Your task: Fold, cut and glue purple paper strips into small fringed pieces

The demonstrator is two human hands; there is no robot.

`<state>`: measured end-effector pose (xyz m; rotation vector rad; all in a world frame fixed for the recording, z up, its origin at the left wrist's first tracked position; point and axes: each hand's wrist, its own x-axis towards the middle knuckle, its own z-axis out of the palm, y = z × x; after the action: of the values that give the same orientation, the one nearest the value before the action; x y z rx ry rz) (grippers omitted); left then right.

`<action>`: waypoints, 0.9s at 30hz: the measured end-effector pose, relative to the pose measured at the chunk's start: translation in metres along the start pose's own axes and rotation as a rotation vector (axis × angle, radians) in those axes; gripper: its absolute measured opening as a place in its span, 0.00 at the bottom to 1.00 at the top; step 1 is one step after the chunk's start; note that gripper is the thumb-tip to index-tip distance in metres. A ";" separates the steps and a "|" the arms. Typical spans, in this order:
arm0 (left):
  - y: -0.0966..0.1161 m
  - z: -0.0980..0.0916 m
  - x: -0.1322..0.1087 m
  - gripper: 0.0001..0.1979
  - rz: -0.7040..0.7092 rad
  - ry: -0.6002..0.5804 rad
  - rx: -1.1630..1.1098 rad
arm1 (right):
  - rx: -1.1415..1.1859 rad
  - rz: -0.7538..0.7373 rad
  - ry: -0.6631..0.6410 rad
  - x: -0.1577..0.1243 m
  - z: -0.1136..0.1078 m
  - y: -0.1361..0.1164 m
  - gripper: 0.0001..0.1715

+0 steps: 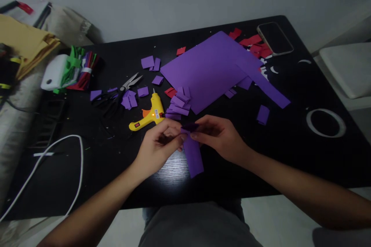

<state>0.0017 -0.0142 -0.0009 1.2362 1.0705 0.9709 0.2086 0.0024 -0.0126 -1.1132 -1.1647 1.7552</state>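
Note:
Between my two hands is a purple paper strip, its top end folded over and its lower end hanging towards me. My left hand pinches the strip's left edge near the fold. On the other edge, the thumb and fingers of my right hand grip the same fold. Just beyond my left hand lies a yellow glue gun with a lit orange spot. A pile of small folded purple paper pieces sits past my fingertips. Behind it is a large purple sheet.
Scissors lie at left among purple pieces. A phone and red paper scraps are at the back right. A tape ring rests near the right edge. A white cable loops at left, below bundled coloured strips.

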 end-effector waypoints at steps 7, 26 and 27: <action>0.007 -0.002 -0.001 0.06 0.117 -0.023 0.072 | 0.070 -0.038 -0.016 -0.002 0.000 -0.001 0.06; -0.003 -0.007 -0.005 0.11 0.253 0.022 0.371 | -0.153 -0.146 0.087 -0.010 0.005 -0.002 0.14; -0.003 -0.005 -0.005 0.10 0.242 0.029 0.383 | -0.167 -0.159 0.093 -0.011 0.005 -0.002 0.13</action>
<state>-0.0046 -0.0178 -0.0035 1.6994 1.1847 0.9959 0.2079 -0.0081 -0.0069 -1.1533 -1.3240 1.4925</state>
